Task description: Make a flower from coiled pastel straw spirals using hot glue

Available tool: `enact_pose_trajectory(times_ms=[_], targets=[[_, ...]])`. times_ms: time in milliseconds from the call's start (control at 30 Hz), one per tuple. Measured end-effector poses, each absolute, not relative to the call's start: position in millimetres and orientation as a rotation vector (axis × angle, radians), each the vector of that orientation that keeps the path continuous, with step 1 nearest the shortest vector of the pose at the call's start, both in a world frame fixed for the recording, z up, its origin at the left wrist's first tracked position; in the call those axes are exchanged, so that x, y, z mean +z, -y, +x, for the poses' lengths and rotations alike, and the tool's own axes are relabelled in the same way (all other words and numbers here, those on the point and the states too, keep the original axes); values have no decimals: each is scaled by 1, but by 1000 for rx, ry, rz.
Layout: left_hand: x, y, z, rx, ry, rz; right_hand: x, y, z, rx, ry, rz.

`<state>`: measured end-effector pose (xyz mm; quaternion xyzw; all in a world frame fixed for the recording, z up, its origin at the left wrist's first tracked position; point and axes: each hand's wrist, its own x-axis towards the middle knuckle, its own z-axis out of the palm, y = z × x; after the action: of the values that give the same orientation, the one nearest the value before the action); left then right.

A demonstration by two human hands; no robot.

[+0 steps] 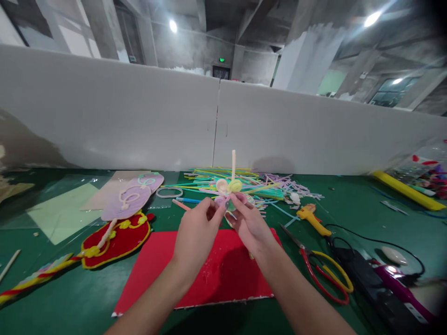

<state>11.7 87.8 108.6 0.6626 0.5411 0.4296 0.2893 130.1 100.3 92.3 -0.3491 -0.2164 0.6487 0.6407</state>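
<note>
Both hands busy: left hand (200, 225) and right hand (252, 225) each have thumb and fingers pinched tight on the coiled flower (234, 186), up near the far edge of the red sheet (223, 279). Beyond sheet: strip pile (209, 179) right behind the flower, then white partition (139, 111). Left of sheet: red velvet piece (131, 237) close by, purple piece (113, 203) farther back. Right of sheet: scissors (309, 265), tip near its far right corner; glue gun (312, 219) past the tip; power strip (372, 286) farther out. Sheet's near edge is ragged white; right forearm covers most of its right edge. Green tabletop (84, 298) shows left of the sheet's near corner, plus a strip between sheet and scissors.
</note>
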Motion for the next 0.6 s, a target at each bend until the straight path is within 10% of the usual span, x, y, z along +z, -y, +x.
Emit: enact_pose_trajectory(times_ms=[600], targets=[[113,-97,9,1213,-1257,1635,90,-107,142,1322,733,-894]])
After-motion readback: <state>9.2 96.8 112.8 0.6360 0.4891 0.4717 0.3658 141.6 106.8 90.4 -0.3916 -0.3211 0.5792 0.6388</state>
